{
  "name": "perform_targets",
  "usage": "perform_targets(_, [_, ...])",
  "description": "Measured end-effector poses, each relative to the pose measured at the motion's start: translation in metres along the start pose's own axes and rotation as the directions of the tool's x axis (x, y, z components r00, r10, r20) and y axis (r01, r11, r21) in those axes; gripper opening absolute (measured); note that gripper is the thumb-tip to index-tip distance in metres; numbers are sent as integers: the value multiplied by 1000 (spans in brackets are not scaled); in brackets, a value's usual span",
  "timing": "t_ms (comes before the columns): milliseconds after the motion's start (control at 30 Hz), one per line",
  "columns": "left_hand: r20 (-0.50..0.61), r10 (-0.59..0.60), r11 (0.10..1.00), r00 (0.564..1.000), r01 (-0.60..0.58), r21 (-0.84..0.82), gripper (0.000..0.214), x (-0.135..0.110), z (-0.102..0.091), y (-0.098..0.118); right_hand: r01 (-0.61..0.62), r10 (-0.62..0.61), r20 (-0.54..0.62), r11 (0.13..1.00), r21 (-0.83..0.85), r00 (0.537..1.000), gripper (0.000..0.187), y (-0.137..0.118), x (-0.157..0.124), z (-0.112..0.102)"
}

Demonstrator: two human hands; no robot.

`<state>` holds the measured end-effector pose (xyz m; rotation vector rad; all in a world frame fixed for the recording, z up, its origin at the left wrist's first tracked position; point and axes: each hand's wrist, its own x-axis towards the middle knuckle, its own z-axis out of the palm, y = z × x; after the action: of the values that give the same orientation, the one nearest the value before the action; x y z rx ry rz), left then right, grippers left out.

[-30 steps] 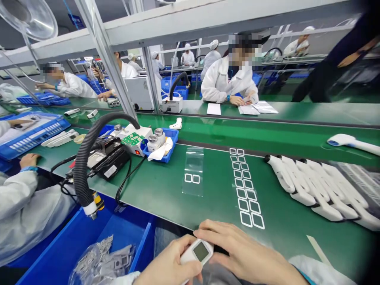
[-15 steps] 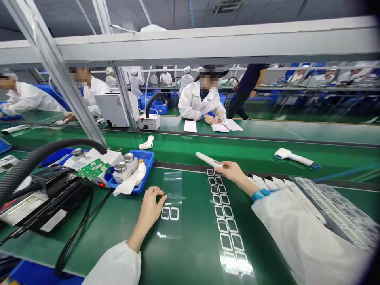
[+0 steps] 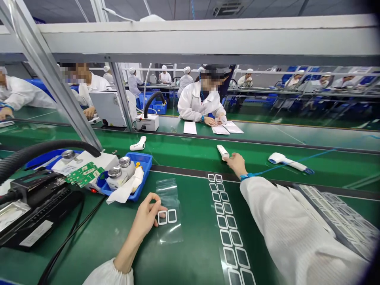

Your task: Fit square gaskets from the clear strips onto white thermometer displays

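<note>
My left hand pinches the left edge of a short clear film strip, with fingertips showing behind it. Two white rounded frames sit side by side on that film, which looks raised a little off the green table. Reaching out over the green belt, my right hand has its fingers closed on the near end of a white handheld device. A longer clear sheet with two columns of white frames lies between my arms.
A blue tray with metal-capped bottles stands left, beside black equipment and cables. More white devices lie on the belt. Stacked frame sheets lie right, partly behind my sleeve. A blue cord runs from my right wrist. A co-worker sits opposite.
My right hand has carried the white device away from me, from above the frame sheet to the belt. My left hand has taken hold of the short film strip's edge and lifted it slightly.
</note>
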<state>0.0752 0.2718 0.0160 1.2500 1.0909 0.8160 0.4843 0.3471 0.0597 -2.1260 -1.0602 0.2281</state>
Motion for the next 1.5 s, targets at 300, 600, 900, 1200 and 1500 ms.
perform_targets(300, [77,-26,991,997,35,-128,47,-9,14,6,6,-260,606,922,388,752,27,-59,-216,-1])
perform_targets(600, [73,53,986,996,-41,-164,48,-11,16,-1,-52,-271,546,862,504,793,25,-69,-263,28])
perform_targets(900, [70,90,985,993,-78,-154,44,-13,17,2,69,-320,525,894,442,789,18,-69,-261,30])
perform_targets(1200, [22,128,992,992,-128,-14,36,-6,15,-9,588,-651,195,752,296,734,22,-55,-269,-5])
perform_targets(1500, [-63,175,982,982,-170,88,34,-6,13,-13,412,-368,207,665,-624,907,64,21,-123,-59])
